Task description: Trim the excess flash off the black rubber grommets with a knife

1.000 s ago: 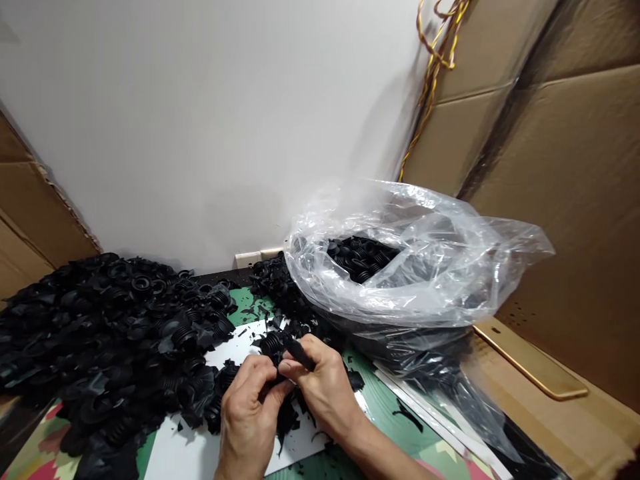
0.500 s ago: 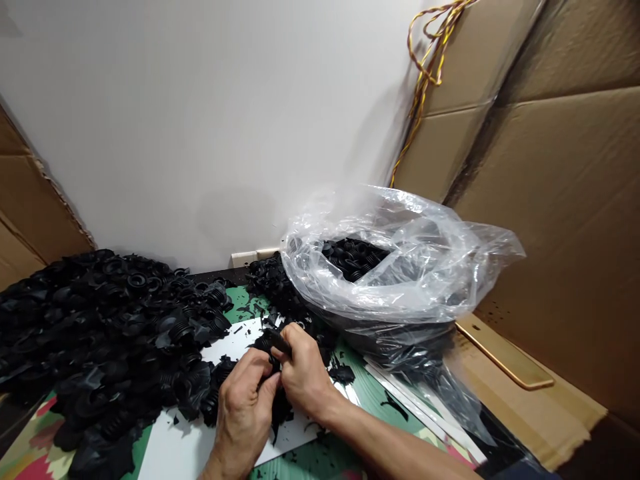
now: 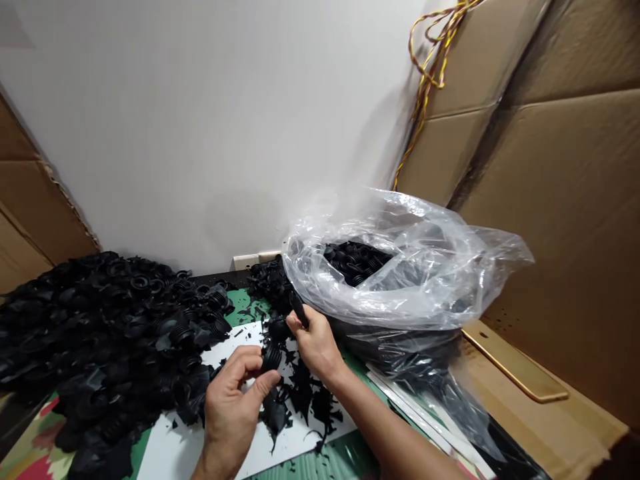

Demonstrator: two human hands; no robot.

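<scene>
A person's left hand, half closed, gripped a ribbed black rubber bellows between curled fingers and thumb, above a white sheet near the front edge of the green patterned worktop. The right hand, close beside it but apart, pinched a narrow black rubber strip between thumb and forefinger, its tip pointing up and away. Whether the strip joined the bellows could not be told. Ragged black rubber scraps lay strewn across the sheet beneath both hands.

Farther back, a large heap of black rubber bellows covered the left side of the worktop and spilled over the sheet's edge. On the right side sat a clear plastic bag, its mouth open and more black bellows visible inside. A wall socket was set low on a white wall at the worktop's far edge. Cardboard sheets lined the right side, with a twisted yellow and red wire hanging against them.
</scene>
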